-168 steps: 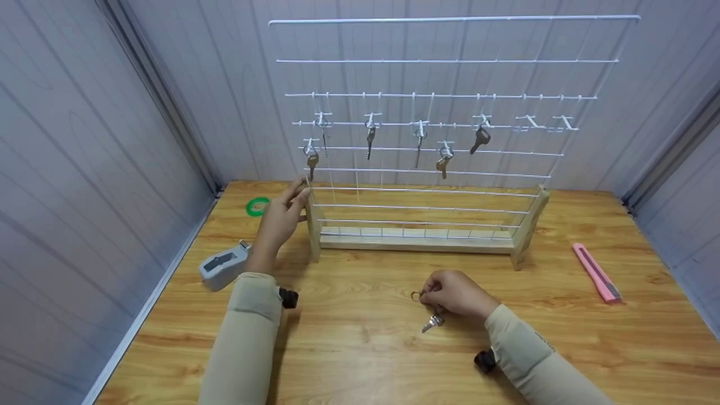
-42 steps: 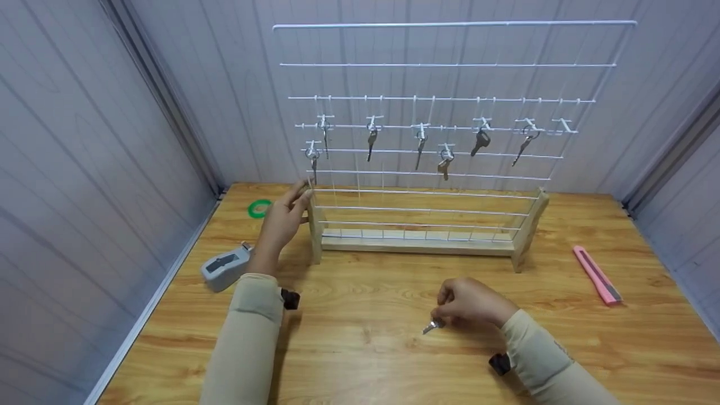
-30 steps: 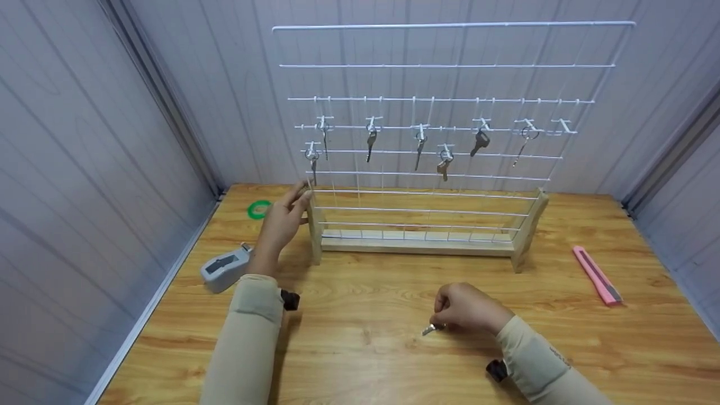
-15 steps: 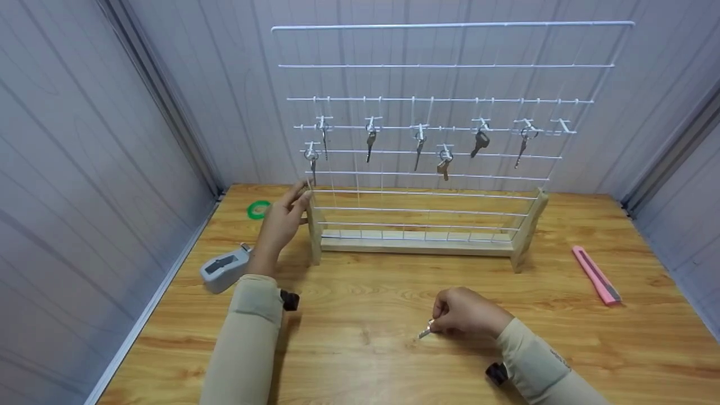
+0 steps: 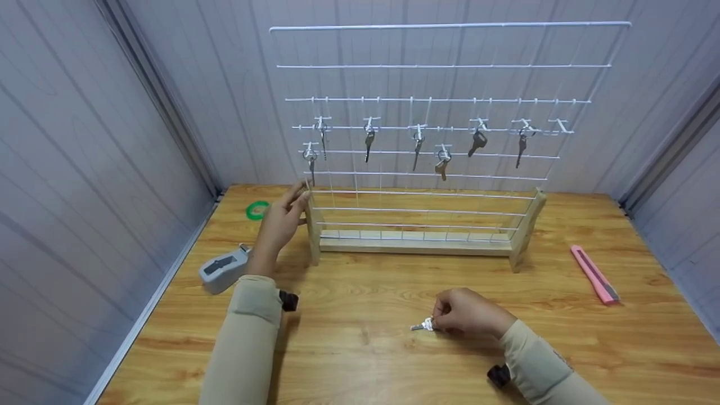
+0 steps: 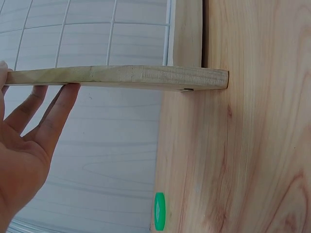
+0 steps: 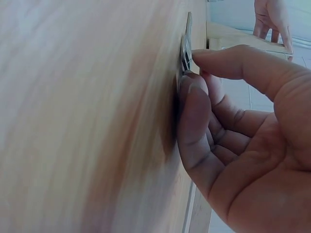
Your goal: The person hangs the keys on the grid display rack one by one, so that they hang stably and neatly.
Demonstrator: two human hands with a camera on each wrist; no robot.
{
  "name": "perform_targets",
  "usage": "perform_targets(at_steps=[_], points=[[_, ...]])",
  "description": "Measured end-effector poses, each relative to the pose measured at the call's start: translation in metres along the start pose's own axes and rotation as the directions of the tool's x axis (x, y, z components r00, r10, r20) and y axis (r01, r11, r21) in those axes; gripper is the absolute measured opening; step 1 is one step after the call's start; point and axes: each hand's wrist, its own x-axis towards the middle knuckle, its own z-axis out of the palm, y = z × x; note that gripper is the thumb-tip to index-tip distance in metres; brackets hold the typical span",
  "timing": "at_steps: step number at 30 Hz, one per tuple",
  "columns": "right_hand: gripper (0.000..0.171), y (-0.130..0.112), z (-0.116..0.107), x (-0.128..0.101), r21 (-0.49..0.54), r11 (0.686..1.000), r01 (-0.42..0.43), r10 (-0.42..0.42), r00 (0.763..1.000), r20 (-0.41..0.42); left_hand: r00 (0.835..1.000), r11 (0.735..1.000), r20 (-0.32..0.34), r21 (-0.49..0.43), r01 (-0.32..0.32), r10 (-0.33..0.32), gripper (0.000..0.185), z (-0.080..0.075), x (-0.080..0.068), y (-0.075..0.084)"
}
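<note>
In the head view, a white wire grid rack (image 5: 416,192) with wooden side posts stands on the table. My left hand (image 5: 281,222) holds its left post (image 5: 313,230); the left wrist view shows fingers (image 6: 60,114) against the post's outer side, the thumb mostly out of frame. Low over the table in front, my right hand (image 5: 472,310) pinches a silver key (image 5: 419,326) between thumb and index finger. The right wrist view shows this key (image 7: 187,39) close to the tabletop, its near end hidden by the fingers. Several keys, one a dark key (image 5: 477,143), hang from the rack's hooks.
A grey tape dispenser (image 5: 211,277) and a green tape roll (image 5: 257,210) lie left of the rack. A pink utility knife (image 5: 595,275) is on the right of the table. The rightmost hook (image 5: 559,125) carries no key. Panel walls (image 5: 67,169) enclose the table.
Since the first frame, a key has come to hang on the second hook from the right, swinging and settling. My right hand has taken hold of the key from the table and turned it; the left stays put.
</note>
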Motion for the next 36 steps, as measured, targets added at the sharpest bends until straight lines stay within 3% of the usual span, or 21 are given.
perform_targets(at_steps=[6,9,15,24,31,36], points=[[0.026,-0.001,0.001,0.001,0.041,0.999,-0.033,0.034,0.999,-0.031,1.000,1.000,0.008,-0.005,0.005,-0.005,0.060,-0.001,-0.001,-0.002],[0.032,0.000,0.001,0.002,0.020,1.000,-0.010,0.011,0.999,-0.036,1.000,1.000,0.007,0.004,0.006,-0.006,0.060,-0.001,-0.001,-0.003],[0.012,0.003,0.001,0.004,-0.041,0.996,0.076,-0.077,0.997,-0.029,1.000,1.000,0.005,-0.001,0.008,-0.008,0.060,-0.001,-0.001,-0.003],[0.010,0.003,0.001,0.003,0.066,0.996,0.057,-0.053,0.997,-0.050,1.000,1.000,0.003,0.001,0.019,-0.019,0.061,-0.002,0.000,-0.001],[0.012,-0.009,-0.012,-0.003,0.032,0.991,0.126,-0.118,0.974,-0.194,1.000,1.000,0.003,0.004,0.007,-0.007,0.058,-0.001,-0.001,-0.001],[0.023,-0.020,-0.025,-0.012,0.183,0.969,0.166,-0.113,0.957,-0.268,1.000,1.000,0.003,0.003,-0.018,0.018,0.056,-0.001,0.000,-0.001]])
